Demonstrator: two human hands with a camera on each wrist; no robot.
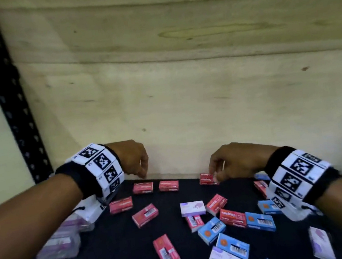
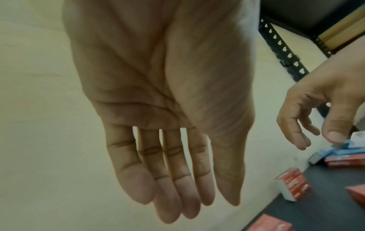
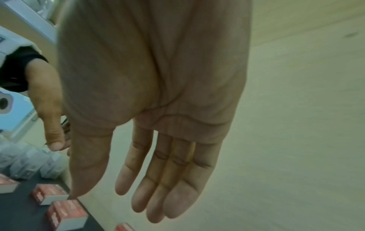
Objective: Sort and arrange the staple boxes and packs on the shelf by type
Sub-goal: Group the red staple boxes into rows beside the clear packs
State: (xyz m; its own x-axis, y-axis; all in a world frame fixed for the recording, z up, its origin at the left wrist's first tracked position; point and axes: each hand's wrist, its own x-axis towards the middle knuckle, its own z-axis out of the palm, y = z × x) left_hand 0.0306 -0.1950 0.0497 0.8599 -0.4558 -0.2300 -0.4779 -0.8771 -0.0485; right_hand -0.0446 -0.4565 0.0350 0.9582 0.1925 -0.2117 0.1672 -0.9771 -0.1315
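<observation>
Both hands are being held over the back edge of the dark shelf (image 1: 122, 256), by the wooden wall (image 1: 181, 83). The left hand (image 1: 133, 157) is hanging with fingers relaxed, nothing held. The right hand (image 1: 232, 161) is hovering beside a red box (image 1: 207, 179); whether it is being touched cannot be told. Red, blue (image 1: 260, 221) and purple boxes (image 1: 192, 208) are lying scattered below the wrists.

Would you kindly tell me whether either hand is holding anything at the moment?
Nothing is held: the left hand and right hand both hang open above the shelf.
</observation>
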